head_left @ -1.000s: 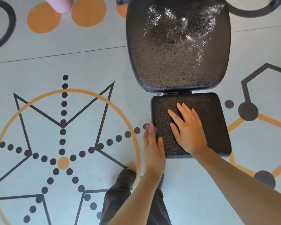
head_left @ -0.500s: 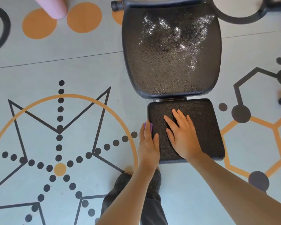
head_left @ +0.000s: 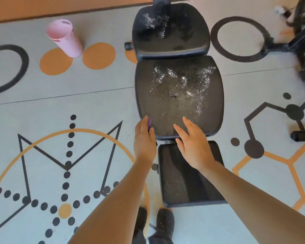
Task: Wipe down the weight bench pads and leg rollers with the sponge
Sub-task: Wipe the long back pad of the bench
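floor below; sponge [head_left: 149, 122] inside left grip [head_left: 144, 140].

Black textured weight bench in 3 pads: small square seat pad [head_left: 187, 175] nearest, wet foam-flecked middle pad [head_left: 179, 95], upper pad [head_left: 171, 32] beyond; purple sponge [head_left: 149, 123] at the middle pad's left edge.

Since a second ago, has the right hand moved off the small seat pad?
Yes. The right hand has moved forward from the small seat pad, and its fingers now reach over the near edge of the wet middle pad.
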### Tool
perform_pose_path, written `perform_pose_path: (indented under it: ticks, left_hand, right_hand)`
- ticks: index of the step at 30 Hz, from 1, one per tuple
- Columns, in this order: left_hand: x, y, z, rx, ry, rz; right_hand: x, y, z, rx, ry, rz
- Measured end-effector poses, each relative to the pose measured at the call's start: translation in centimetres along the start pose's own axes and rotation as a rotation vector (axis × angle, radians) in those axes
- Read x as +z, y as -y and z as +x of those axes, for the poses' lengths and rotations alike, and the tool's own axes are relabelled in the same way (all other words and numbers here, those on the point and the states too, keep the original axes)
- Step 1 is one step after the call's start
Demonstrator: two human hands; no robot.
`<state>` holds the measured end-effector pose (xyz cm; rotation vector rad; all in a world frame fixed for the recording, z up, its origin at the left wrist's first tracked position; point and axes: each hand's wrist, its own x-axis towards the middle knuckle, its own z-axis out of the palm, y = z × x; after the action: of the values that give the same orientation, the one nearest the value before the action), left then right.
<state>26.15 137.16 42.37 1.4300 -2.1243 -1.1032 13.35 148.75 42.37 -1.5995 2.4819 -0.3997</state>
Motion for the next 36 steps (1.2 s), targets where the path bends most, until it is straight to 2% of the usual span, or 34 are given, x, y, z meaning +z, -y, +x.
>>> perform_pose_path:
  ticks: [10, 16, 22, 29, 31, 36]
  left_hand:
    - [-2.1, -3.5, 15.0, 0.127, 0.003, 0.045]
    - [-1.2, -3.4, 23.3, 0.152, 0.044, 0.078]
    - [1.7, -2.0, 29.7, 0.266, 0.092, 0.210]
    - [5.9, -2.0, 31.1, 0.302, 0.209, 0.497]
    - [6.1, -2.0, 30.7, 0.292, 0.190, 0.520]
    - [5.6, -1.2, 30.7, 0.389, 0.107, 0.586]
  right_hand:
    - [-1.3, -1.6, 12.7, 0.095, -0.107, -0.026]
    - [1.0, -2.5, 20.4, 0.141, -0.073, -0.024]
    - [3.1, -4.5, 25.5, 0.167, -0.023, -0.072]
    - [3.7, -7.9, 27.6, 0.170, 0.004, -0.097]
    - [3.9, -8.8, 27.3, 0.148, 0.023, -0.116]
    - [4.8, -10.6, 26.5, 0.092, 0.058, -0.123]
